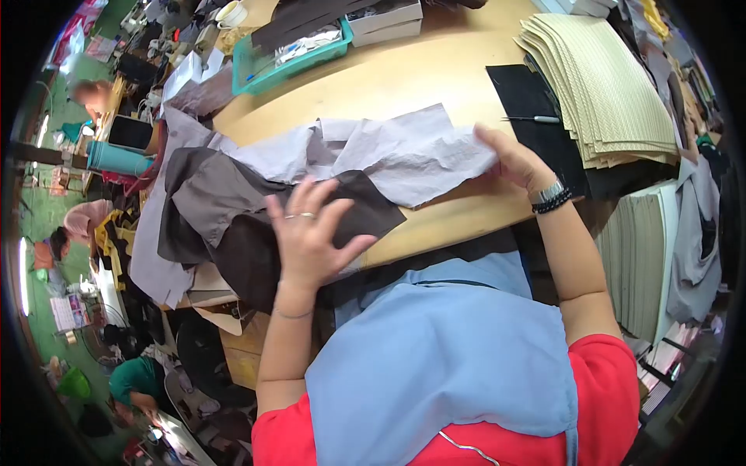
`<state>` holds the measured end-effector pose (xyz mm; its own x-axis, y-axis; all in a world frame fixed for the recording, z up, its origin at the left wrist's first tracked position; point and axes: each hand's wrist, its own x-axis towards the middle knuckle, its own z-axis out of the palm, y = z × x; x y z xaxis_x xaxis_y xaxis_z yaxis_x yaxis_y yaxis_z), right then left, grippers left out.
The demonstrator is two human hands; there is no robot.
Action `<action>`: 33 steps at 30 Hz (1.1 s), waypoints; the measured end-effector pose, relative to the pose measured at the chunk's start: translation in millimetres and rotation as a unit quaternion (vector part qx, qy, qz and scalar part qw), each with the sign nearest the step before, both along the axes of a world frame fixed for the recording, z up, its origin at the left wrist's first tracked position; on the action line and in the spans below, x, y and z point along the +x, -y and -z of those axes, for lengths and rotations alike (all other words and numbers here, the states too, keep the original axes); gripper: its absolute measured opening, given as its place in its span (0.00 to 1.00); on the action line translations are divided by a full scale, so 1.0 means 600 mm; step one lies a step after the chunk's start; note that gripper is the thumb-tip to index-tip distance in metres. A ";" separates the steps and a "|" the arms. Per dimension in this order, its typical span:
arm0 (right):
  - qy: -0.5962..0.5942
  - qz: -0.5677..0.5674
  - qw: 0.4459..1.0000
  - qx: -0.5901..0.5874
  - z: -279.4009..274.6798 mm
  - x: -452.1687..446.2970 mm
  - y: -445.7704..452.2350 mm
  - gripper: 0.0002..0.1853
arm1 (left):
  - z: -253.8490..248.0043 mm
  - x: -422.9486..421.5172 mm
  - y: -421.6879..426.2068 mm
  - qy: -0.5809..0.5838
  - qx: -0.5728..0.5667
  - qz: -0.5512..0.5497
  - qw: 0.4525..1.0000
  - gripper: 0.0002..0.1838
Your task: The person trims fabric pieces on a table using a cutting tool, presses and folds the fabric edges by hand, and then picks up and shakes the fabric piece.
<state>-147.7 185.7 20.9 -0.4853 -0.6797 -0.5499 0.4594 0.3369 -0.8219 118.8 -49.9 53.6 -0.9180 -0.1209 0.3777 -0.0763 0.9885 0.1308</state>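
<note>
Crumpled, thin pale-grey fabric [420,159] is lying across a pale wooden table [435,78], with bunched, dark grey-brown fabric [210,194] overlapping its left part. Work is looking partway along: the pale-grey fabric is lying opened out, yet creases are showing and the darker cloth is sitting unsmoothed. In front of the pale-grey fabric, the left hand [307,241] is spreading its fingers, gripping nothing visible. At the fabric's right end, the right hand [513,159] is curving; I can't tell whether it is pinching the edge. Beyond the fabric's left end, a green workroom floor [39,211] is stretching away, a co-worker in a green top [136,379] bending there. Right of the fabric, the table is carrying a stack of cream textured sheets [606,85]; behind it, a teal plastic tray [299,67]; just right of it, a slim pale-handled tool [546,119].
</note>
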 end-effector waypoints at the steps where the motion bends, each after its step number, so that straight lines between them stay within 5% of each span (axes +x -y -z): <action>1: -0.018 0.088 0.992 -0.087 -0.020 0.020 0.022 0.41 | 0.015 -0.012 -0.017 0.005 0.018 0.016 1.000 0.25; 3: 0.005 0.023 0.995 -0.093 0.050 -0.066 0.036 0.44 | 0.046 -0.026 -0.036 0.016 0.056 0.038 0.998 0.22; 7: -0.273 -0.074 0.959 -0.005 0.006 -0.062 0.103 0.30 | 0.078 -0.032 -0.032 0.029 0.092 0.070 0.993 0.12; 11: -0.280 -0.022 0.959 0.037 0.025 -0.088 0.126 0.19 | 0.067 -0.024 -0.017 0.016 0.122 0.122 0.985 0.07; 15: -0.493 0.052 0.868 0.024 0.053 -0.079 0.083 0.26 | 0.043 -0.001 -0.001 0.043 0.190 0.144 0.970 0.12; 19: -0.344 0.025 0.932 0.114 -0.008 -0.037 0.038 0.36 | -0.017 -0.033 -0.002 -0.009 0.159 0.127 0.979 0.19; 23: -0.492 0.016 0.867 -0.075 0.047 -0.011 0.011 0.41 | 0.016 -0.145 0.084 0.016 0.213 -0.003 0.977 0.19; 24: -0.483 0.010 0.875 -0.033 0.026 0.003 0.010 0.41 | 0.033 -0.166 0.098 0.034 0.250 0.009 0.968 0.19; 27: -0.455 0.012 0.886 0.087 -0.009 0.022 0.012 0.37 | 0.058 -0.220 0.098 -0.004 0.092 0.066 0.994 0.18; 31: -0.784 0.020 0.610 0.112 -0.018 0.033 0.017 0.28 | 0.095 -0.251 0.098 0.009 0.145 0.065 0.987 0.17; 33: -0.776 -0.045 0.627 0.054 -0.023 0.057 0.032 0.23 | 0.111 -0.251 0.104 0.011 0.147 0.057 0.987 0.17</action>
